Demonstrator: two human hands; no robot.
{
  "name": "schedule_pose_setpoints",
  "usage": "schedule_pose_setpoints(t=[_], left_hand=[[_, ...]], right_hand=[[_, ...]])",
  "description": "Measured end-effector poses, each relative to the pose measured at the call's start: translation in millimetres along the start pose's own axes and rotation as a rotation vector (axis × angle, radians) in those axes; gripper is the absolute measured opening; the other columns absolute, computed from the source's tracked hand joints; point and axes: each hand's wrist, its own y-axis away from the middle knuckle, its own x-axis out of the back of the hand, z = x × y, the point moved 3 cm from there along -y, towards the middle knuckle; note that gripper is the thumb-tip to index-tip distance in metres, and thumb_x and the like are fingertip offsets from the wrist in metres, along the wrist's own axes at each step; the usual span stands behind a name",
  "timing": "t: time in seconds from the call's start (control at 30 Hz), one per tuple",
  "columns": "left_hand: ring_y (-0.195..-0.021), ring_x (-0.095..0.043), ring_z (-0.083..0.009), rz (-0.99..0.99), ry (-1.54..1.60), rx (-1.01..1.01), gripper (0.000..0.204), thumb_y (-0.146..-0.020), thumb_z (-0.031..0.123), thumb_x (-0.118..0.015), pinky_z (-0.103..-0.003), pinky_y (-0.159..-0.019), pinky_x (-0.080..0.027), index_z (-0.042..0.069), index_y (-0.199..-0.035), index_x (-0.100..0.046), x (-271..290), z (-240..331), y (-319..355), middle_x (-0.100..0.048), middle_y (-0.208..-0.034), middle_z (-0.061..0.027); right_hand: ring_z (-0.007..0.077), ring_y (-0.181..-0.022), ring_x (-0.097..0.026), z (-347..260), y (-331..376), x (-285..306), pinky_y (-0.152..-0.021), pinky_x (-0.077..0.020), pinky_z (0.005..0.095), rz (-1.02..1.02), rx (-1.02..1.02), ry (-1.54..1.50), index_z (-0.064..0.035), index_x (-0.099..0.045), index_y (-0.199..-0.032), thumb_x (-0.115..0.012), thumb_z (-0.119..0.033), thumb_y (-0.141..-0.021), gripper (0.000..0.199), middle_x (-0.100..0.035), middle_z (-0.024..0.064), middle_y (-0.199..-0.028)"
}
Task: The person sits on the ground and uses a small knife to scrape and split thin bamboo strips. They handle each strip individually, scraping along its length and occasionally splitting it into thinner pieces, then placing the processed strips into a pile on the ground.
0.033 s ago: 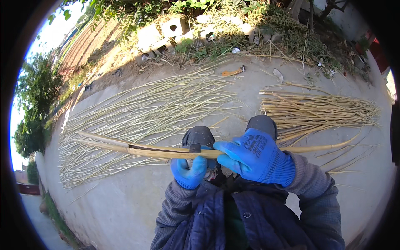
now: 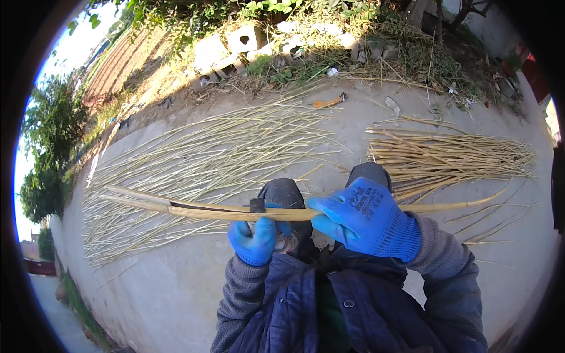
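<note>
A long tan cane (image 2: 194, 212) lies crosswise in front of me, its left part split lengthwise into two strips with a dark gap between them. My left hand (image 2: 253, 240), in a blue glove, is closed around a small dark flat blade (image 2: 257, 205) and the cane beside it. The blade's square end stands up above the cane; its lower part is hidden. My right hand (image 2: 368, 220), also blue-gloved, grips the cane from above, right of the blade. Beyond that hand the cane tapers off to the right. My knees (image 2: 282, 191) are just behind it.
Many thin pale canes (image 2: 206, 147) lie spread over the concrete ground (image 2: 165, 294) at left. To the right rests a thick bundle of browner canes (image 2: 447, 156). An orange-handled tool (image 2: 329, 102) lies farther off, before rubble blocks (image 2: 242, 38) and plants.
My left hand has slid left along the cane with the blade, away from my right hand. The cane has shifted slightly left, and my right hand slightly right.
</note>
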Motion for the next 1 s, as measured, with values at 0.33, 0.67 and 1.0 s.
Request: schedule_pose_setpoints(t=[0.33, 0.67, 1.0], left_hand=[[-0.062, -0.065, -0.0172, -0.042, 0.025, 0.009, 0.056, -0.099, 0.047, -0.054, -0.028, -0.057, -0.052, -0.007, -0.104, -0.065, -5, -33, 11, -0.068, -0.072, -0.0120], [-0.074, -0.066, -0.0177, 0.001, 0.031, -0.087, 0.022, -0.088, 0.017, -0.065, -0.032, -0.069, -0.054, -0.001, -0.101, -0.066, -22, -16, 8, -0.069, -0.084, -0.0083], [-0.057, -0.060, -0.0116, 0.081, -0.267, -0.200, 0.036, -0.099, 0.029, -0.054, -0.025, -0.053, -0.047, -0.004, -0.096, -0.066, -7, -35, 4, -0.065, -0.067, -0.0068]], right_hand=[[0.0204, -0.054, -0.058, 6, 0, -15, -0.051, -0.0425, 0.0360, -0.117, 0.012, -0.118, -0.0076, -0.058, -0.086, -0.070, -0.022, -0.089, 0.019, -0.054, 0.0047, -0.063], [0.0214, -0.051, -0.053, -2, -3, -22, -0.049, -0.0425, 0.0360, -0.148, 0.059, -0.093, -0.0061, -0.057, -0.088, -0.071, -0.022, -0.088, 0.021, -0.051, 0.0031, -0.063], [0.0243, -0.057, -0.062, 4, -7, -30, -0.051, -0.0466, 0.0377, -0.063, 0.083, -0.072, -0.0007, -0.063, -0.099, -0.072, -0.022, -0.088, 0.026, -0.062, 0.0073, -0.071]])
